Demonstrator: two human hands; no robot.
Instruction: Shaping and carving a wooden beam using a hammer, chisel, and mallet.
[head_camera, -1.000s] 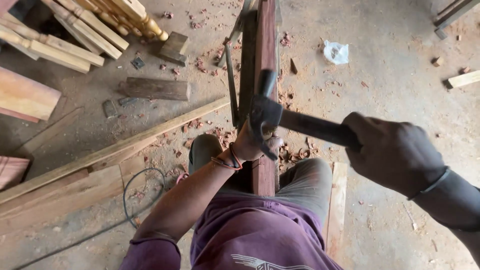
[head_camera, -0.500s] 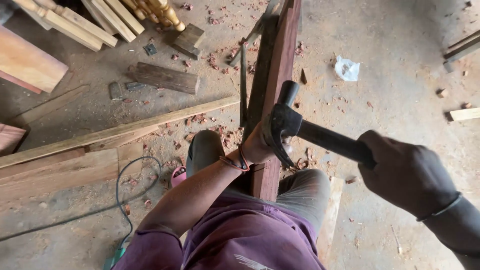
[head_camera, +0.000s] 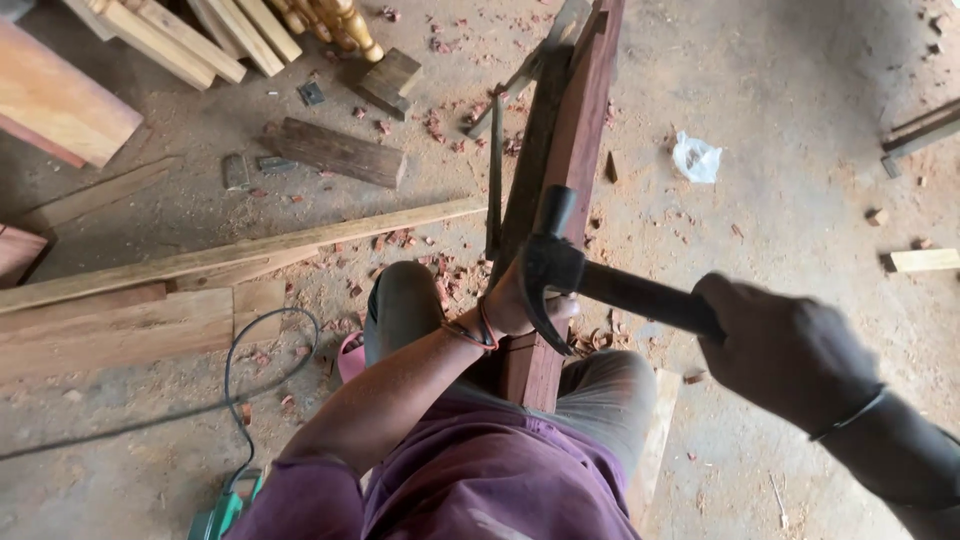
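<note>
Chiselling step: right hand (head_camera: 790, 345) fist-tight on claw hammer (head_camera: 555, 265), raised; left hand (head_camera: 520, 305) curled against reddish timber (head_camera: 575, 150), contents hidden. Strike needs square aim.

Dark matt metal hammer (head_camera: 560, 262); reddish smooth wood beam (head_camera: 575, 150); dusty rough floor (head_camera: 780, 120).

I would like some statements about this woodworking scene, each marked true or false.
1. The right hand holds a hammer by its handle. True.
2. The left hand rests flat on the floor. False: it is at the reddish wooden beam, under the hammer head.
3. The beam lies between the person's knees. True.
4. A crumpled white bag lies on the floor right of the beam. True.
5. The floor has no wood chips. False: reddish chips are scattered around the beam.
</note>
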